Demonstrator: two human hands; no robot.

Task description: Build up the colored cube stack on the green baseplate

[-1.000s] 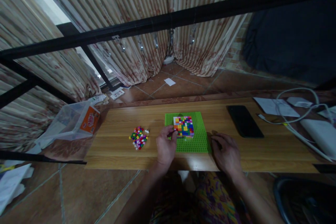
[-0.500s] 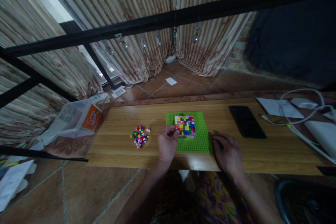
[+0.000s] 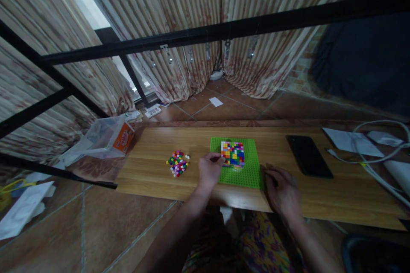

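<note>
Below the near edge of the counter (image 3: 144, 179), patterned cloth (image 3: 264, 239) is seen. The right grip (image 3: 283, 192) is placed just beside the right edge of the green baseplate (image 3: 240, 177), at its near corner, with the fingers loosely curled; whether anything is held in it cannot be told. The left grip (image 3: 209, 172) is set across the baseplate's left edge and is narrow, the thumb and forefinger being brought close together. Whether a small brick is pinched there cannot be told.

The many-coloured brick block (image 3: 232, 153) is found immediately to the right of the left fingertips, at its left side; actual contact cannot be made out. From the right grip, it is set apart, farther off and to the left. To the left of the left grip, a pile of loose bricks (image 3: 178, 163) is spread on the counter. A black device (image 3: 309, 156) is laid to the right, with a white cable (image 3: 344, 161) beyond it. Striped curtains (image 3: 192, 4) are hung farthest away.
</note>
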